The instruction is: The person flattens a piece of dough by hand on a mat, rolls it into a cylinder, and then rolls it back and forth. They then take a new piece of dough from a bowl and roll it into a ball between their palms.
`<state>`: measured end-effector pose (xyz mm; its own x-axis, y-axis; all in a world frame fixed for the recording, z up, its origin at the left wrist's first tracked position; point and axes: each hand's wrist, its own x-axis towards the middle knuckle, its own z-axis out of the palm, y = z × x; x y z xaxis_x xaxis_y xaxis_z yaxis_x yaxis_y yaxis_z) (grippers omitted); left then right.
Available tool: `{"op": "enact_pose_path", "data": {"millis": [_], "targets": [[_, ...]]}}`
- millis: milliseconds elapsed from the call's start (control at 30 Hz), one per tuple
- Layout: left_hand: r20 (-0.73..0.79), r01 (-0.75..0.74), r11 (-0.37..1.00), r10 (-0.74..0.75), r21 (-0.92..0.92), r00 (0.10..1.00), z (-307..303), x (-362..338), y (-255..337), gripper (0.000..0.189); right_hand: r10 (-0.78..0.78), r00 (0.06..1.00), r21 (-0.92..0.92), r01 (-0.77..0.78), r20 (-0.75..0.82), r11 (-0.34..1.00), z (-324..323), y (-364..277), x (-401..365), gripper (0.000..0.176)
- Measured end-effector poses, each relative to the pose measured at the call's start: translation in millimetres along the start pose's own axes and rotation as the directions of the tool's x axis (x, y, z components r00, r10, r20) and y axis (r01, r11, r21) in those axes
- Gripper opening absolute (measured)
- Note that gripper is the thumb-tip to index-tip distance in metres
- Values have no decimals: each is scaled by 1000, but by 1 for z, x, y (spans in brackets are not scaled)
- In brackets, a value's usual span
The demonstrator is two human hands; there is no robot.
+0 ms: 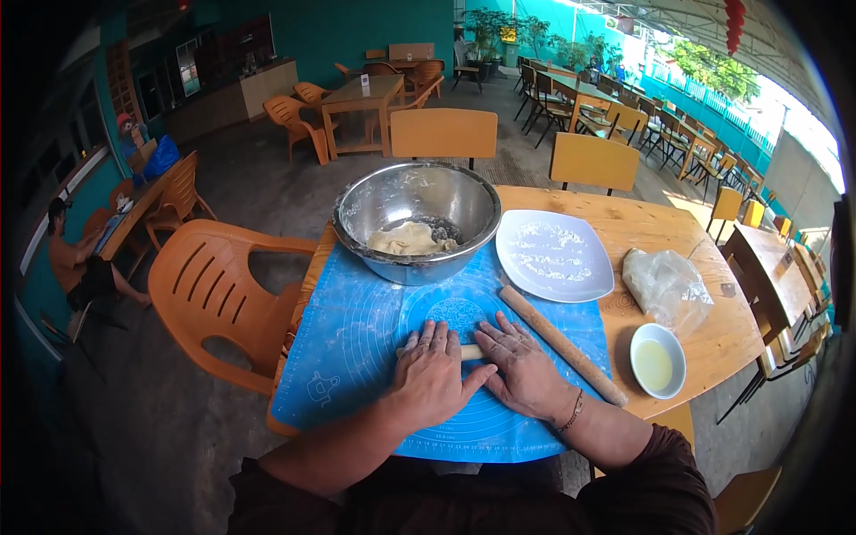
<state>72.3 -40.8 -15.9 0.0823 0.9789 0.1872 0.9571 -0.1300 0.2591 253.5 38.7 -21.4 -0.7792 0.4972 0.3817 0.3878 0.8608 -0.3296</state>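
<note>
My left hand point(437, 374) lies flat, fingers stretched forward, over the left part of a thin roll of dough point(471, 352) on the blue mat point(348, 357). Beside it, my right hand point(522, 366) rests flat with spread fingers on the roll's right end. Between the hands a short pale stretch of the roll shows; the rest is under my palms. A wooden rolling pin point(571, 350) lies slantwise just right of my right hand. Beyond my hands, a steel bowl point(357, 201) holds a lump of dough point(408, 239).
Behind the pin sits a white plate point(557, 283) dusted with flour. A plastic bag point(664, 285) and a small bowl of yellowish liquid point(655, 366) stand at the right. An orange chair point(209, 285) touches the table's left side. Another person point(71, 250) sits far left.
</note>
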Motion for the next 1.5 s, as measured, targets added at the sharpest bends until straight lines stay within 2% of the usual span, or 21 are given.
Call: {"op": "enact_pose_path", "data": {"millis": [33,100,233,333,433,500,633,700,933,1000,1133,1433,1500], "targets": [[2,1,1000,-1,1,1000,0,-1,0,78,4,1000,5,-4,29,1000,-1,0,-1,53],[20,-6,1000,6,-23,1000,-2,-4,2,90,8,998,14,-9,67,1000,-3,-2,-2,54],[37,-11,1000,11,-12,999,-6,-6,5,89,17,995,-14,-16,95,1000,-5,-5,-6,56],[136,11,1000,-10,-12,991,-8,-5,3,81,10,993,-48,-4,118,999,-6,-6,-5,59],[105,6,1000,-4,-19,994,-3,-4,0,81,16,992,-66,-8,123,998,-5,-4,-5,62],[-40,-55,998,55,-6,998,7,-4,-4,84,16,993,-78,-7,119,997,-4,-4,-5,64],[-48,-62,998,63,25,997,3,-1,-2,83,-10,995,-67,16,96,998,-4,-6,-6,62],[129,15,999,-11,-31,992,-9,1,2,77,-6,995,-60,12,100,998,-6,-6,-6,61],[2,13,997,-13,-76,1000,0,10,-3,74,26,999,-65,-24,30,998,4,-4,0,56],[56,44,999,-42,-28,998,1,12,0,72,33,999,-67,-32,15,997,7,-3,-1,55],[66,66,998,-65,-16,996,6,13,0,70,12,1000,-115,-13,-7,993,15,1,-2,54],[20,7,998,-9,62,1000,11,-3,4,66,-14,1000,-129,12,-9,992,12,-2,-11,51],[42,-11,999,10,38,999,5,-19,10,68,-43,997,-172,53,57,984,3,-13,-18,51]]}}
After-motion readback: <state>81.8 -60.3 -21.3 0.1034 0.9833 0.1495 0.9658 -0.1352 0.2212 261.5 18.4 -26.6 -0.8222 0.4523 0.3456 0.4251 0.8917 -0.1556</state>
